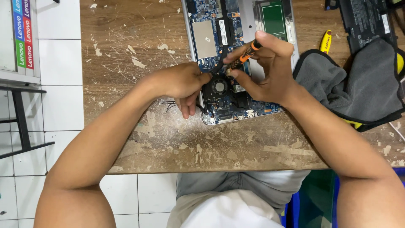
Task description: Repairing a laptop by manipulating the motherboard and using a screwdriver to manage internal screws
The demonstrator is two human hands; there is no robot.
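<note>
You have the laptop (pixel 236 63) lying open-bottomed on the worn wooden worktop (pixel 168 139), its cover already off and the blue mainboard (pixel 211 25) laid bare, so the opening-up part of the work looks done. A bare silver bay (pixel 249 25) runs beside the board, and a flat black pack that looks like the battery (pixel 365 21) lies well apart at the far right of the worktop, partly under the grey cloth (pixel 354 84); I judge from this that the battery is already out.

Your right hand (pixel 268 69) is grasping the orange-and-black precision screwdriver (pixel 244 54) between thumb and fingers, the tool tilted with its tip down near the top edge of the round cooling fan (pixel 219 87). Your left hand (pixel 181 82) is curled, its fingertips pinching or steadying something small right at that same spot; I cannot tell what, since the fingers cover it. The two hands are touching or nearly so over the fan.

By my reading you are partway through the inside work, at a screw or connector by the fan. The fan sits in its place and the mainboard is seated in the shell, so whatever is to come out there has not yet come out. A yellow-handled tool (pixel 325 41) lies just beside the cloth, untouched, and thin black wires (pixel 168 104) lie loose on the worktop below your left hand.
</note>
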